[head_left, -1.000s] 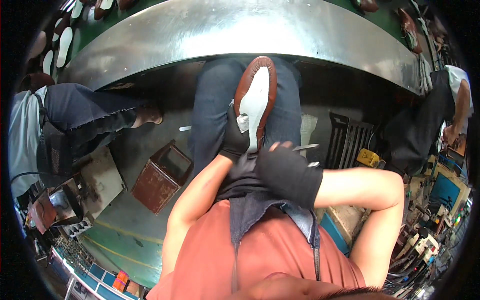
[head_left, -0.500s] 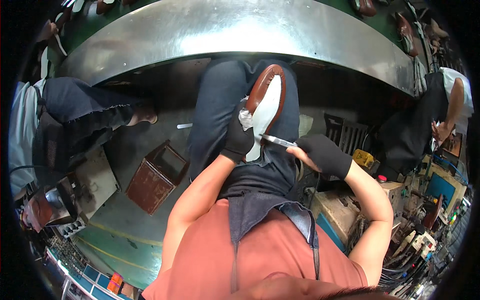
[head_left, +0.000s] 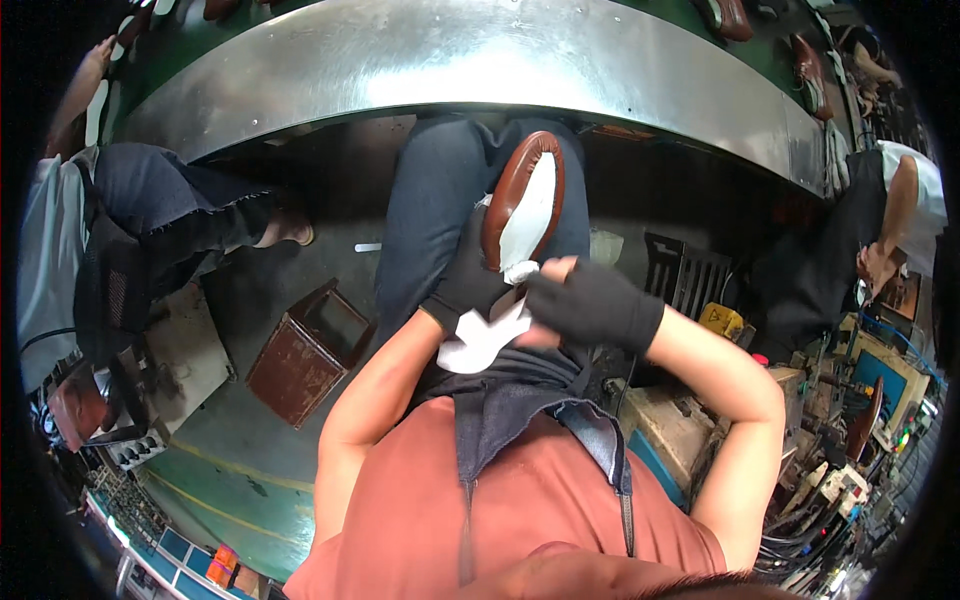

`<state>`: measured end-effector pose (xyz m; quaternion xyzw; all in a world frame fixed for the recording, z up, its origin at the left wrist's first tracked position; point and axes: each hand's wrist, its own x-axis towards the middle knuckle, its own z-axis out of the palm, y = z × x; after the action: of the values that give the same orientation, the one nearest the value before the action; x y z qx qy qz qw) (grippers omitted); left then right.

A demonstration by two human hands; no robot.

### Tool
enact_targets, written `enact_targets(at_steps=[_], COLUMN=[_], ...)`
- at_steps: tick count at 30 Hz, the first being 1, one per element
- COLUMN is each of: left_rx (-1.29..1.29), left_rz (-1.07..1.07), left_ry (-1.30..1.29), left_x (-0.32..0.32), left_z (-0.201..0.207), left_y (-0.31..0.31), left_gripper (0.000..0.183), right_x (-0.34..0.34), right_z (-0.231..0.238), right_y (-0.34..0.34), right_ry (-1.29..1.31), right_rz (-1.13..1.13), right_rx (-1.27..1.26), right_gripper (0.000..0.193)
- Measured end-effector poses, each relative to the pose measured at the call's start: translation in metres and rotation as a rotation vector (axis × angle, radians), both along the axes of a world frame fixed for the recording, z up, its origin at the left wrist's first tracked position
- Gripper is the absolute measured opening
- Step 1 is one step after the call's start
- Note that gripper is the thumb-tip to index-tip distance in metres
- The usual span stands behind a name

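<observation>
Left hand [head_left: 475,262] was wrapped round the brown shoe [head_left: 511,190], held sole up just ahead of the right hand [head_left: 592,302], whose curled grip seemed to pinch a white strip [head_left: 478,352]; step looked like peeling at the heel end, next pull likely needing a steady shoe; left hand partly blocked the heel; metal bench [head_left: 470,62] ahead of grip, brown box [head_left: 295,375] well left
</observation>
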<state>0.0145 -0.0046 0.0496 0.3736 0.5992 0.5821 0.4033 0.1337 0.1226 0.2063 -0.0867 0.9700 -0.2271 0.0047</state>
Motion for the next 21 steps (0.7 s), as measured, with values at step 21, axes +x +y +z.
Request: enact_targets(at_steps=[21], left_rx=[-0.292], left_rz=[0.058], left_ry=[-0.312], left_x=[-0.012], left_z=[0.048], left_y=[0.028], left_gripper=[0.048], right_x=[0.027], right_z=[0.019], right_y=[0.021], right_ry=[-0.178], right_rz=[-0.646], right_rx=[-0.659], right_gripper=[0.038])
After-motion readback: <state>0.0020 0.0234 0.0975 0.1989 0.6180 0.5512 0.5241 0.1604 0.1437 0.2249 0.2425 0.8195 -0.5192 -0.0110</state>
